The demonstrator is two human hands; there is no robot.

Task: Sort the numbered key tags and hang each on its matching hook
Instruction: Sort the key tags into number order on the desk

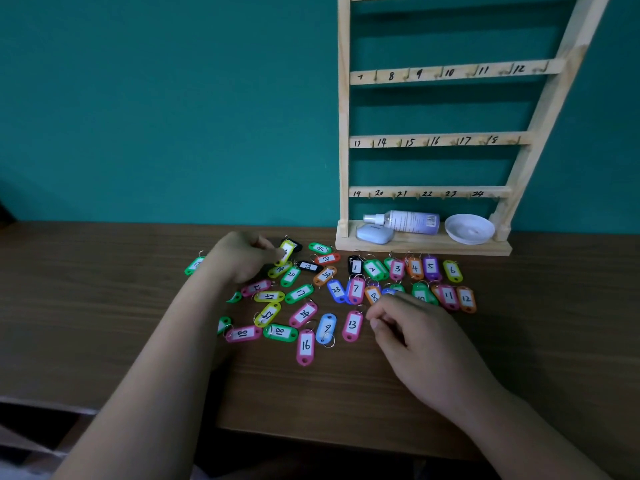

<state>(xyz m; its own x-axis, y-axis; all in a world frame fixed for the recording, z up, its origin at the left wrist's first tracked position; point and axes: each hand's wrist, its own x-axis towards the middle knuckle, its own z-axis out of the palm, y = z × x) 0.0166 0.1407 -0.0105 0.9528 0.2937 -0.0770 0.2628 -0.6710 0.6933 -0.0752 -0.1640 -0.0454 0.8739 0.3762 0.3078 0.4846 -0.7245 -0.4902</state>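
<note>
On the brown wooden table [104,306] I see coloured plastic numbered key tags [305,346] scattered, with 1 to 12 laid in two rows just before the pale wooden hook rack [343,133]. The left hand [242,259] pinches a yellow tag [287,251] at the heap's far edge; its number is blurred. The right hand [415,327] rests beside the pink tag marked 13 [352,325], fingers loosely curled, apparently holding nothing.

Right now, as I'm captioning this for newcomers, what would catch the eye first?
Bright numbered key tags strewn over the wooden table, low numbers lined up at the right. Behind, a wooden hook rack with handwritten numbers stands against the teal wall, its visible hooks bare. The left hand pinches a yellow tag.
</note>
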